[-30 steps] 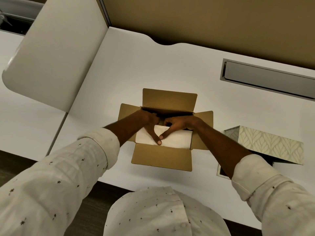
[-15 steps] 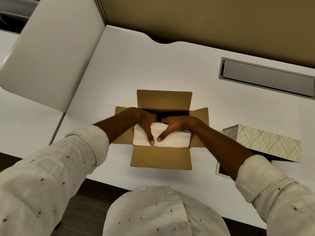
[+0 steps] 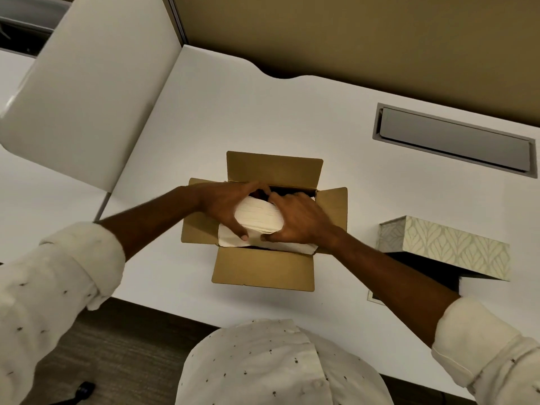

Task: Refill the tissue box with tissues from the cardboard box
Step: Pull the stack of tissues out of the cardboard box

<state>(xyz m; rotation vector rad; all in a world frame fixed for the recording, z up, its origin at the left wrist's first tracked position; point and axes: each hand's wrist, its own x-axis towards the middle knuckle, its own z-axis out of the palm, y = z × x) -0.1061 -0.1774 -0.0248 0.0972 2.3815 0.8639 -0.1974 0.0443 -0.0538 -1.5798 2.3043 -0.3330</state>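
Tissues (image 3: 258,214) clamped between left grip (image 3: 225,204) and right grip (image 3: 298,217), inside cardboard box (image 3: 263,268).

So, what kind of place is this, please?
Probably an office workstation: a white desk with a cable hatch set into it, a white divider panel at one side, and a tan partition wall behind.

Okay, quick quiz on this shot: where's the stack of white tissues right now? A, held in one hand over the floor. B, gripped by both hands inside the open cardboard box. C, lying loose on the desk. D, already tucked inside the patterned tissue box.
B: the left hand and right hand both clasp the tissue stack within the open cardboard box, while the patterned tissue box sits apart to the right.
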